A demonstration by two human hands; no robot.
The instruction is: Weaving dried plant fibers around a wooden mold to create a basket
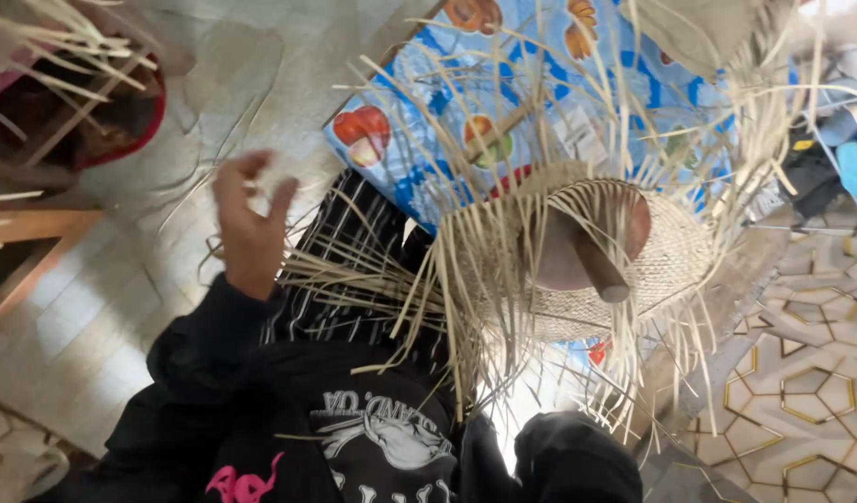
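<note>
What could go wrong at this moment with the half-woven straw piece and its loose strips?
The woven straw piece sits on a wooden form with many loose strips sticking out; they might snag the dark sleeve or snap. The left hand is raised off the work and the right hand is hidden, so the piece might slip.

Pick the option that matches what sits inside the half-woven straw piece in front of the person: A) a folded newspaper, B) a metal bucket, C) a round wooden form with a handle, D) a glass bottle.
C: a brown, rounded wooden form with a stubby cylindrical handle shows through the opening of the woven straw piece, whose loose strands fan out all round; the left hand is raised apart from it.
</note>
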